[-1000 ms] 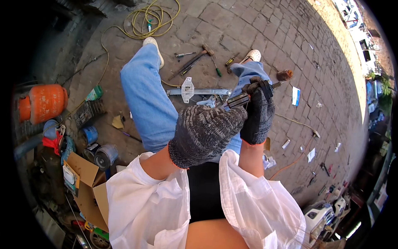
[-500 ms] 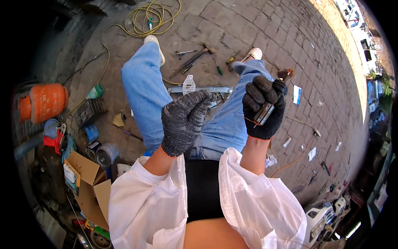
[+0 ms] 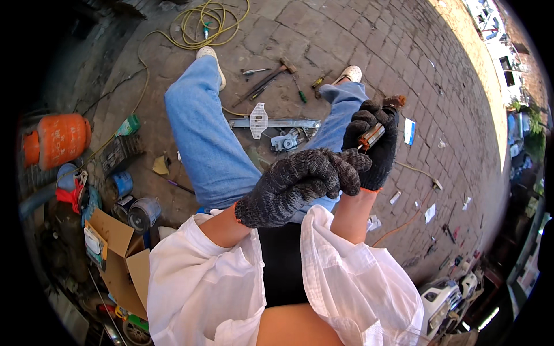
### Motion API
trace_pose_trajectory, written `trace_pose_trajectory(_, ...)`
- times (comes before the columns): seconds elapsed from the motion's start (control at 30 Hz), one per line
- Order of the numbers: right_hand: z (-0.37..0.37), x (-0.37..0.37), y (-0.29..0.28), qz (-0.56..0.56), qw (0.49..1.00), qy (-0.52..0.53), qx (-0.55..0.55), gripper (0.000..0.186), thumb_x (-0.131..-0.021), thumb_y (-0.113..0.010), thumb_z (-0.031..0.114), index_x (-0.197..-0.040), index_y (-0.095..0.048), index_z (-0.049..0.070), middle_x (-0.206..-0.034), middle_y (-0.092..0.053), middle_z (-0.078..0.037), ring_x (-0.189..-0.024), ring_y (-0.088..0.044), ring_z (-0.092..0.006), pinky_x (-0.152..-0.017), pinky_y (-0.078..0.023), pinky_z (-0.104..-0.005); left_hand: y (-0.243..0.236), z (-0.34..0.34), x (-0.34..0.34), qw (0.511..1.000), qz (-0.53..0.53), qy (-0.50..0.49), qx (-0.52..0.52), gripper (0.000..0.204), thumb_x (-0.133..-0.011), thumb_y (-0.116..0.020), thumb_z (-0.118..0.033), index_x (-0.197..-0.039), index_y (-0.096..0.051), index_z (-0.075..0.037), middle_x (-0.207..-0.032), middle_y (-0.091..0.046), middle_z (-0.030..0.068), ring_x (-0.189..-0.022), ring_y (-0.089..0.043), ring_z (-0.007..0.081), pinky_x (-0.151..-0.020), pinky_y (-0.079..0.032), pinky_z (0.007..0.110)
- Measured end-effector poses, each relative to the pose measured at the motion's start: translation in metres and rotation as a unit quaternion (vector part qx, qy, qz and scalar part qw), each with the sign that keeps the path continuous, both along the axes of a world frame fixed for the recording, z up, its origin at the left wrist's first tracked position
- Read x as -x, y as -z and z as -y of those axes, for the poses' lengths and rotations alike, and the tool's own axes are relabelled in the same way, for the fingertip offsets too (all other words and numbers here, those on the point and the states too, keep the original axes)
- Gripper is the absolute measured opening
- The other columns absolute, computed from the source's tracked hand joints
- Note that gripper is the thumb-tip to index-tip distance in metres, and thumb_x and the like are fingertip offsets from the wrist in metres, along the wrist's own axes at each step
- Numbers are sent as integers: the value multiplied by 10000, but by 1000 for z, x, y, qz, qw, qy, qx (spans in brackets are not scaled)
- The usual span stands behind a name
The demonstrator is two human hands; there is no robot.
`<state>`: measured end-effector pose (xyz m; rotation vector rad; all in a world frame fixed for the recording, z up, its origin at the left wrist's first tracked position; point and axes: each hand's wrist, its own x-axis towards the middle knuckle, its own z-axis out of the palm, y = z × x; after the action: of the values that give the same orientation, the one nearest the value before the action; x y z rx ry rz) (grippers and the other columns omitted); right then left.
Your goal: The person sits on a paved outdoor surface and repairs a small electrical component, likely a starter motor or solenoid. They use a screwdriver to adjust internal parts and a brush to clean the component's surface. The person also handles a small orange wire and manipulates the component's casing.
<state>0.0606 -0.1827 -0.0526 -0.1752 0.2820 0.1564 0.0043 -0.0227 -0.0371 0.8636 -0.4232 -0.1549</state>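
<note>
In a dark knitted glove, my right hand (image 3: pixel 375 141) curls around a slotted metal motor core (image 3: pixel 372 136) with coppery-brown ends. A rusty-brown piece (image 3: pixel 396 101) sticks out above its fingers; whether it belongs to the core I cannot tell. Just below and left of that core is my left hand (image 3: pixel 306 181), gloved alike, with fingers bent together toward the right palm. What its fingertips hold, if anything, is hidden. Between my legs on the ground lies a metal rail (image 3: pixel 294 123) with a clear plastic bracket (image 3: pixel 258 120) and a small silver motor unit (image 3: pixel 285 141).
Past the rail lie a hammer (image 3: pixel 287 65), screwdrivers and a yellow coiled hose (image 3: pixel 202 26). Left are an orange gas cylinder (image 3: pixel 63 138), cans (image 3: pixel 144 213) and an open cardboard box (image 3: pixel 118 236). Paper scraps (image 3: pixel 430 213) litter the brick paving at right.
My left hand has moved right, close to the right hand, uncovering the silver motor unit. My right hand has turned slightly, tilting the motor core.
</note>
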Motion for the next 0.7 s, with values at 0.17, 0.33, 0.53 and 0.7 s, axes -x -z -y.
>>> trace_pose_trajectory(0.17, -11, 7, -7, -12, 954, 64, 292, 170, -820, -531, 172, -932, -524, 43, -732, -522, -36, -621, -496, -131, -545, -425, -254, -9, 0, 4, 998, -34, 46, 35, 153, -880, -489, -165, -799, -498, -35, -821, -576, 136, -882, -563, 294, -848, -404, 465)
trace_pose_trajectory(0.33, -17, -2, -4, 7, 928, 118, 352, 197, -818, -513, 193, -937, -525, 36, -664, -500, -42, -576, -460, -125, -499, -384, -247, -6, 1, 22, 997, -34, 72, -22, 77, -863, -503, -92, -841, -508, -19, -803, -569, 129, -789, -564, 265, -791, -432, 442)
trace_pose_trajectory(0.53, -4, -5, 1, 20, 980, 80, 180, 144, -859, -464, 159, -899, -464, 22, -761, -474, -52, -560, -428, -116, -450, -377, -258, -2, -6, 25, 998, -53, 39, -6, 58, -858, -500, -73, -817, -520, -36, -785, -559, 130, -722, -545, 241, -865, -383, 470)
trace_pose_trajectory(0.7, 11, -5, 3, 27, 995, -55, -79, 124, -884, -415, 162, -863, -428, 41, -764, -438, -36, -568, -419, -112, -464, -383, -256, -1, -19, 12, 991, -78, 31, 100, 34, -848, -471, -12, -844, -504, -4, -756, -529, 95, -744, -518, 190, -969, -324, 424)
